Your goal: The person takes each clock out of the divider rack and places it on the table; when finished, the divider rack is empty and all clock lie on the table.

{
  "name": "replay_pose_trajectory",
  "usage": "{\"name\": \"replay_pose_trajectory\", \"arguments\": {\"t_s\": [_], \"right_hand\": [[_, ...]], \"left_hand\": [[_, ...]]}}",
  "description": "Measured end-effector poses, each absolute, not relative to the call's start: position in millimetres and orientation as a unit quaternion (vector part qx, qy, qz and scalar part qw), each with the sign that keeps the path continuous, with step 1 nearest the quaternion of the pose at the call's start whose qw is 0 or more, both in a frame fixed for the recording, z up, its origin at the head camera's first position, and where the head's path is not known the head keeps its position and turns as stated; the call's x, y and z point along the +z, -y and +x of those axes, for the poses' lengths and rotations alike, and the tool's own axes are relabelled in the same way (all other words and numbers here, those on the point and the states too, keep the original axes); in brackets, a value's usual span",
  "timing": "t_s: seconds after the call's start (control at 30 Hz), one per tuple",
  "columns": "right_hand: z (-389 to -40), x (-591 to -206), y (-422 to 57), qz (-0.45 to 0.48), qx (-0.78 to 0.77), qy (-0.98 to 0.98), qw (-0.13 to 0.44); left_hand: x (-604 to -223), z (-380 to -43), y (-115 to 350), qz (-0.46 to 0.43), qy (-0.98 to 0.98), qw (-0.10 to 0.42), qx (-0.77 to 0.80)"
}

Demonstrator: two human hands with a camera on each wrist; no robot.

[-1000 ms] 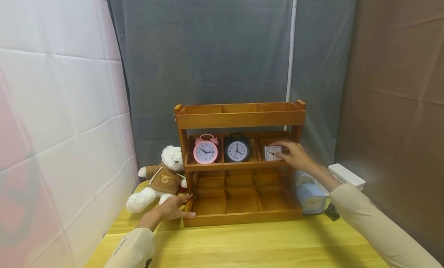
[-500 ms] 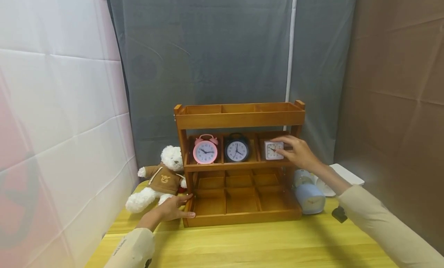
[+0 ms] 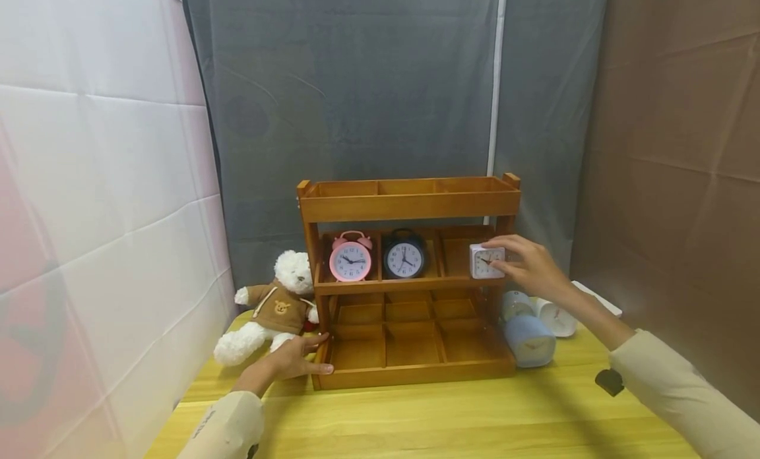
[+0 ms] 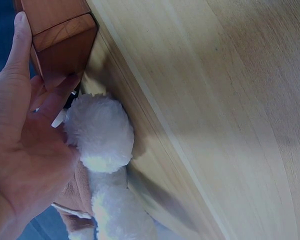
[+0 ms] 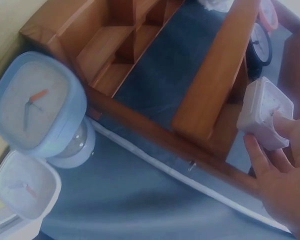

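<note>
My right hand (image 3: 531, 268) pinches a small square white alarm clock (image 3: 487, 262) between thumb and fingers, at the right end of the wooden shelf's middle tier. The right wrist view shows this white clock (image 5: 265, 112) upright, the thumb over its face. On the same tier stand a pink twin-bell alarm clock (image 3: 350, 260) on the left and a black round one (image 3: 404, 258) in the centre. My left hand (image 3: 291, 357) grips the lower left corner of the three-tier wooden shelf (image 3: 415, 374), thumb on one side, fingers on the other (image 4: 65, 55).
A white teddy bear (image 3: 282, 308) in a brown hoodie sits left of the shelf, close to my left hand. On the right stand a blue clock (image 3: 530, 341), a round-based clock (image 3: 516, 305) behind it, and a white clock (image 3: 556, 317). Cloth walls surround the wooden table (image 3: 415, 419).
My right hand has shifted the small white clock rightward, from inside the right middle compartment to its right end by the post. The left hand has stayed on the shelf corner.
</note>
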State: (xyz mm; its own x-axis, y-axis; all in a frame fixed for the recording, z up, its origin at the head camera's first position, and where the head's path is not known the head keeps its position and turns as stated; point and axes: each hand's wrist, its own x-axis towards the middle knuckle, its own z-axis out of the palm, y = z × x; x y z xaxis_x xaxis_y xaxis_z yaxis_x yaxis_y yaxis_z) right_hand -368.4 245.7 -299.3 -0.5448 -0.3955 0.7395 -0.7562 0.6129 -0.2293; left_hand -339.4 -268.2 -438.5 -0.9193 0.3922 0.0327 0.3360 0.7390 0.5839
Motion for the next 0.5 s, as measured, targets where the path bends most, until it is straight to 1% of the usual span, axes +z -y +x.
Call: {"name": "replay_pose_trajectory", "arguments": {"t_s": [0.27, 0.43, 0.5], "right_hand": [[-356, -305, -270, 0.342, 0.287, 0.837, 0.316], [-352, -311, -288, 0.334, 0.265, 0.840, 0.336], [-350, -315, -295, 0.330, 0.272, 0.840, 0.335]], "left_hand": [[-439, -340, 268, 0.198, -0.930, 0.048, 0.306], [-439, -340, 268, 0.200, -0.933, 0.042, 0.296], [-439, -340, 268, 0.199, -0.934, 0.042, 0.293]]}}
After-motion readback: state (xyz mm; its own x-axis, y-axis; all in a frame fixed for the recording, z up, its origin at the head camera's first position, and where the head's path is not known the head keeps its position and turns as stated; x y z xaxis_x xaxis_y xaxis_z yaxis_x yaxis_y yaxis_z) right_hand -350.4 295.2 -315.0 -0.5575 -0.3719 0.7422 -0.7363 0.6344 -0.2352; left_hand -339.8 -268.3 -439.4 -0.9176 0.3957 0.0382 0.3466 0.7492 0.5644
